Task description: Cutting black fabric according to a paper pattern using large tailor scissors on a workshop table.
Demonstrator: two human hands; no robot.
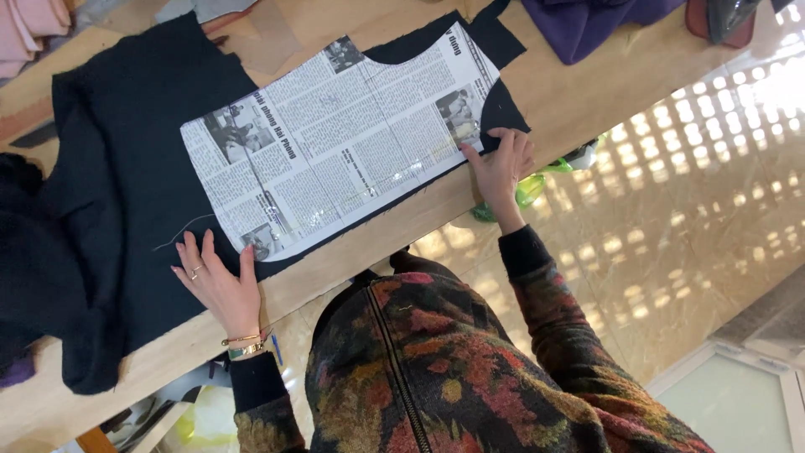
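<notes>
Your left hand (220, 285) lies flat, fingers spread, on black fabric (126, 168); right hand (501, 164) pins the newspaper pattern (335, 143) open-palmed, gripping nothing. Ease either palm and the pattern may skew.

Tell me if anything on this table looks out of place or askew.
Little stands out. A loose pale thread trails across the black fabric beside the newspaper pattern. The pattern lies flat, with the left hand and right hand at its ends.

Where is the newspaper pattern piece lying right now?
The newspaper pattern lies flat on the black fabric mid-table, between the left hand and right hand.
</notes>
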